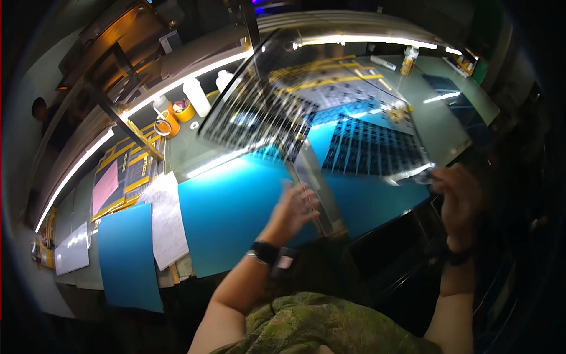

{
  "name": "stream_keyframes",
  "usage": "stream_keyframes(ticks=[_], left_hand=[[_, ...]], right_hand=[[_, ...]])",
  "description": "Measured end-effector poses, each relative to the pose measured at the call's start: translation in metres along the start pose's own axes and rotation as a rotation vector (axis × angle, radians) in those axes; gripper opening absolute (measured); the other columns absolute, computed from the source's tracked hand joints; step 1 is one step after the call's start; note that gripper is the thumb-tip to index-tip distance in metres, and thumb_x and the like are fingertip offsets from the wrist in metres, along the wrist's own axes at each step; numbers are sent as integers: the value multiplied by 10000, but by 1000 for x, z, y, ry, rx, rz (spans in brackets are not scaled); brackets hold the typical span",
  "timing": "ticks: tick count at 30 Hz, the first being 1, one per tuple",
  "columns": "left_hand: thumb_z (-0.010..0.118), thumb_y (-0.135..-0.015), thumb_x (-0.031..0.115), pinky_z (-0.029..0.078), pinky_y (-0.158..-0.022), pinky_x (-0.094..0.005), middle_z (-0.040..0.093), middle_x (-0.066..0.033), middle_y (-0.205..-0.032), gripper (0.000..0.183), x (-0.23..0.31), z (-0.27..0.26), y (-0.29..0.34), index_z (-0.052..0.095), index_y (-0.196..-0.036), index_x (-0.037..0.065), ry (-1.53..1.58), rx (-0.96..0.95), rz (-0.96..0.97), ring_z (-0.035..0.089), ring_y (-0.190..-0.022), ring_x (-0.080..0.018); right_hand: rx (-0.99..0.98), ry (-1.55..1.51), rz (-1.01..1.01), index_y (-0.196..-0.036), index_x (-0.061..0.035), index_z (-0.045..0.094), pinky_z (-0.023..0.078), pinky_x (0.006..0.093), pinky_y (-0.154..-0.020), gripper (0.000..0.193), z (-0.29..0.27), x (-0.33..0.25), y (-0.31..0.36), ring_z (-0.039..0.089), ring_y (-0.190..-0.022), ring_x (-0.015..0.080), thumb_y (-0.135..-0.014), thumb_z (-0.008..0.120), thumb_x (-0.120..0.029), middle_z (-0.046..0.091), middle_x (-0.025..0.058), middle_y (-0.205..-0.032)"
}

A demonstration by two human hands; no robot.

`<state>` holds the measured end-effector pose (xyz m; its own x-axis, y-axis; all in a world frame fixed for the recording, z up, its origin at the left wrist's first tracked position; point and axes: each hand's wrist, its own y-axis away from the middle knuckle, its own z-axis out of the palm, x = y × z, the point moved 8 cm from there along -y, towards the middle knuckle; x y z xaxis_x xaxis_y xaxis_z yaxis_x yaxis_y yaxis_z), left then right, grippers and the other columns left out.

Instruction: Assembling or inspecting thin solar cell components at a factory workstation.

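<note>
A large see-through film sheet [374, 150] with a black printed pattern hangs tilted above the table, blurred by motion. My right hand [457, 192] is closed at its near right corner, fingers bent round the edge. My left hand [290, 213] is open, fingers spread and blurred, with nothing in it. It hovers over the right part of a large blue sheet [236, 206], below the film. A second blue sheet [377, 203] lies to the right, partly covered by the film. Between the two blue sheets runs a grey strip [321, 200].
White bottles [196, 97], an orange container [168, 125] and a yellow tape roll [184, 111] stand at the back left under a light tube [186, 82]. Left lie a smaller blue sheet [130, 253], a whitish sheet [168, 221] and pink paper [105, 189]. A dark sheet [463, 112] lies far right.
</note>
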<state>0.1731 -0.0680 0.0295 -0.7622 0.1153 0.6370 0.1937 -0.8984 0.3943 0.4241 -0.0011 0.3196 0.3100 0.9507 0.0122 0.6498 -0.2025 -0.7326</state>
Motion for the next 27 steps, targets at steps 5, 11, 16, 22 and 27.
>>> stream_keyframes(ticks=[5, 11, 16, 22, 27], left_hand=[[305, -845, 777, 205, -1080, -654, 246, -205, -1525, 909, 85, -87, 99, 309, -1469, 116, 374, -147, 210, 252, -1378, -445], [556, -947, 390, 515, -844, -413, 632, -105, -1156, 490, 74, -169, 173, 524, -1281, 33, 13, 278, 132, 624, -1016, -259], [522, -954, 234, 572, -724, -381, 634, -119, -1082, 342, 80, -211, 222, 519, -1214, 12, -392, 593, 256, 649, -926, -263], [450, -993, 375, 457, -433, -230, 642, -129, -995, 422, 86, -214, 246, 479, -1226, 24, -523, 692, 153, 656, -675, -179], [585, -938, 116, 344, -331, -168, 622, -53, -826, 251, 77, -218, 260, 501, -1143, -3, -663, 771, 195, 512, -430, -60]], right_hand=[[-175, -783, 483, -1016, -19, 654, 495, 275, -648, 151, 137, -3, 79, 638, -726, 141, -875, 640, -74, 669, 69, -825], [-238, -1100, 1076, -1136, 18, 581, 474, 188, -550, 267, 246, -45, 145, 588, -614, 70, -870, 601, 24, 635, 43, -792], [-342, -1034, 1104, -1052, 32, 595, 491, 215, -543, 189, 267, -70, 141, 602, -614, 81, -865, 606, 9, 635, 52, -750], [-414, -922, 1115, -956, 16, 595, 494, 248, -558, 130, 273, -84, 146, 594, -594, 99, -834, 637, -2, 621, 58, -700], [-383, -558, 840, -882, -25, 560, 450, 324, -582, 208, 265, -96, 134, 560, -621, 207, -750, 721, -32, 555, 76, -725]])
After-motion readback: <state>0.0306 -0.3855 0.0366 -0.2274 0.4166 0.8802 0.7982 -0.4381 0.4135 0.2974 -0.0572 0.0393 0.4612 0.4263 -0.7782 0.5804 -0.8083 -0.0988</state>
